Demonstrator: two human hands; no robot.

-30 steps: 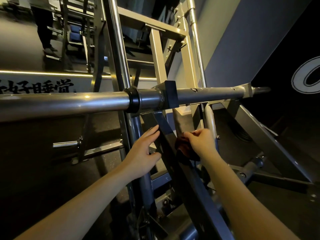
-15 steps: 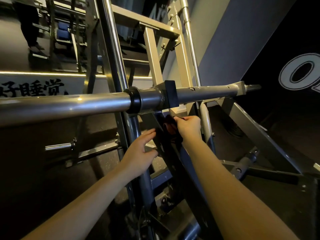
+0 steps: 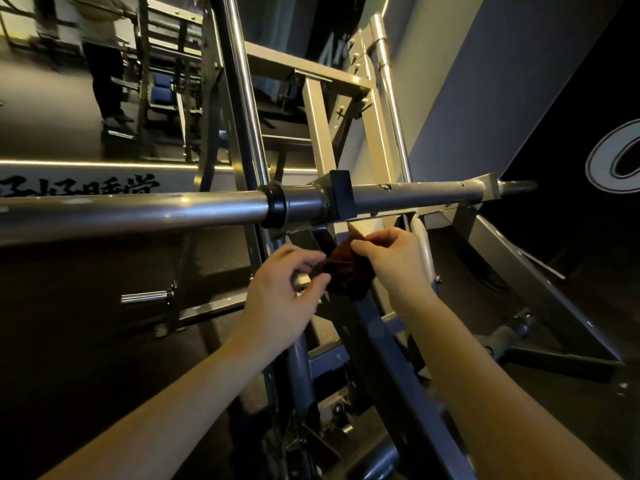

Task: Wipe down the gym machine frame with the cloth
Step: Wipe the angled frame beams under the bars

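Steel bar (image 3: pixel 138 211) comes in from the left, but that's not what's getting cleaned right now. The action is just below where it meets the black collar (image 3: pixel 275 204). What's new: a second back the left hand (image 3: pixel 280 296) is resting on the upright post (image 3: pixel 242 98), and now it's off the metal and over at the cloth (image 3: pixel 346 271). Its fingers are curled in, with thumb and forefinger closing on the cloth's left edge as far as I can tell. The cloth is a dark reddish rag, scrunched into a wad between the two hands, right under the bar and in front of the dark slanted beam (image 3: pixel 388 368). A moment ago it's pressed lower down on that beam, then it gets slid up toward the bar. I can't tell if it's touching the beam now or lifted just clear of it. The right hand (image 3: pixel 391 258) has the top of the wad pinched, fingers curled tight over it, nothing loose about that hold. My read is that the upward pass on the beam is done, and this is a regrip or refold to get a fresh face before the next stretch. There's a lot of frame around it, so I'd guess the job is mid-way at best.
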